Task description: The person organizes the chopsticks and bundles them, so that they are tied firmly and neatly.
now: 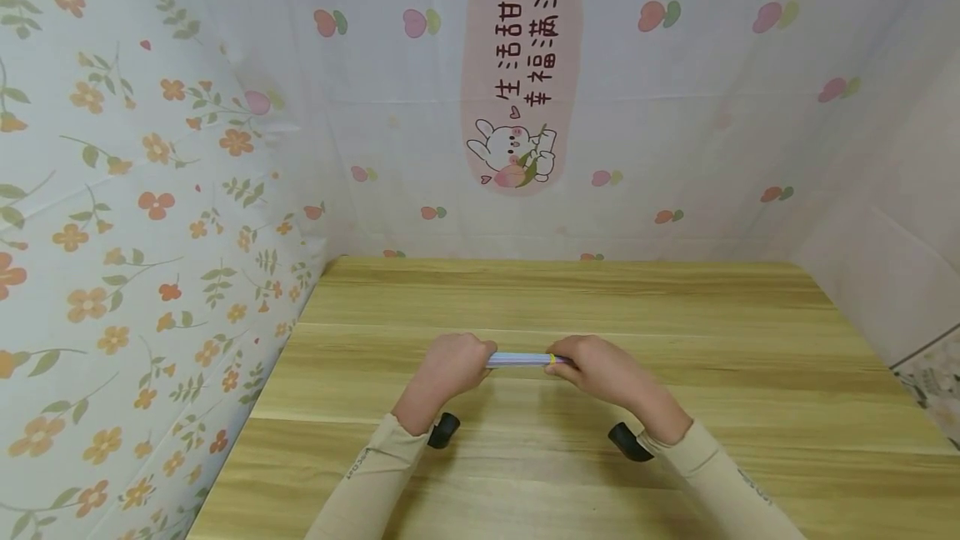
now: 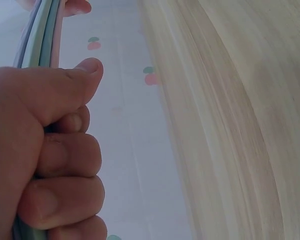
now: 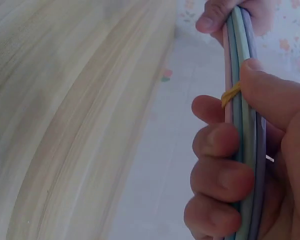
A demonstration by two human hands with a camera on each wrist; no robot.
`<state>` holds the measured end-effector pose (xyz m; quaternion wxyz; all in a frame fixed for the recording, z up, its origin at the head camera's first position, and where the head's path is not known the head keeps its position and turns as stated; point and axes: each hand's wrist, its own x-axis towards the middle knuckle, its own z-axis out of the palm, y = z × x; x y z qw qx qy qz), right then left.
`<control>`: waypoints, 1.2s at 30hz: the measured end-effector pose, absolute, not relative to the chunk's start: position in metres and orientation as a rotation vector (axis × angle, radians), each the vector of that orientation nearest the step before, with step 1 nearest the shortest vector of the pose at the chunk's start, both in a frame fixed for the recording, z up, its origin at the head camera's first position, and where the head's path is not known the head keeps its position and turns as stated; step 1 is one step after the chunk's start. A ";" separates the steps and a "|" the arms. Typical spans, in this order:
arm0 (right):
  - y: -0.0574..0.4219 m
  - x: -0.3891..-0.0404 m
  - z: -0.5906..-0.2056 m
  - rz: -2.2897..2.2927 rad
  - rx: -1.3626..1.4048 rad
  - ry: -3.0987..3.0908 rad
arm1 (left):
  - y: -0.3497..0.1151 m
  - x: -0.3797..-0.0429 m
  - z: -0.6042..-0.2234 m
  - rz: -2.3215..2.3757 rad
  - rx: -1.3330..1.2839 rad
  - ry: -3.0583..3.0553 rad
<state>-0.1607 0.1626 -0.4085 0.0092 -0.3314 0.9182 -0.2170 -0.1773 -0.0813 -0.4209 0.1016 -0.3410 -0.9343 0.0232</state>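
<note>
Both hands hold a bundle of long, thin pastel sticks [image 1: 517, 359], slim like chopsticks, level above the wooden table in the head view. Pink, teal, pale green and purple sticks lie side by side in the right wrist view. My left hand [image 1: 454, 363] grips one end, its fingers curled round it with the thumb along the side. At the other end my right hand [image 1: 600, 367] has its fingers wrapped round the bundle. The right thumb presses beside a yellow rubber band [image 3: 231, 94] that circles the sticks. Both ends of the bundle are hidden in the hands.
A wood-grain table [image 1: 525, 473] spreads beneath the hands. Behind it hangs a white curtain [image 1: 375, 107] printed with fruit, a rabbit and lettering. A flowered curtain [image 1: 150, 257] stands on the left. Black wrist pieces [image 1: 444, 430] show by both beige sleeves.
</note>
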 end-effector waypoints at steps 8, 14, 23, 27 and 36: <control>0.160 -0.157 -0.410 -0.645 -0.957 2.925 | -0.080 -0.175 -0.420 0.089 -0.996 -2.788; 0.156 -0.155 -0.412 -0.620 -0.935 3.001 | -0.079 -0.175 -0.420 0.094 -1.005 -2.769; 0.150 -0.158 -0.418 -0.535 -0.967 3.050 | -0.078 -0.175 -0.419 0.086 -1.009 -2.802; 0.151 -0.158 -0.418 -0.584 -0.931 3.005 | -0.079 -0.173 -0.420 0.057 -1.009 -2.804; 0.163 -0.160 -0.411 -0.689 -0.960 2.885 | -0.082 -0.174 -0.423 0.034 -1.029 -2.771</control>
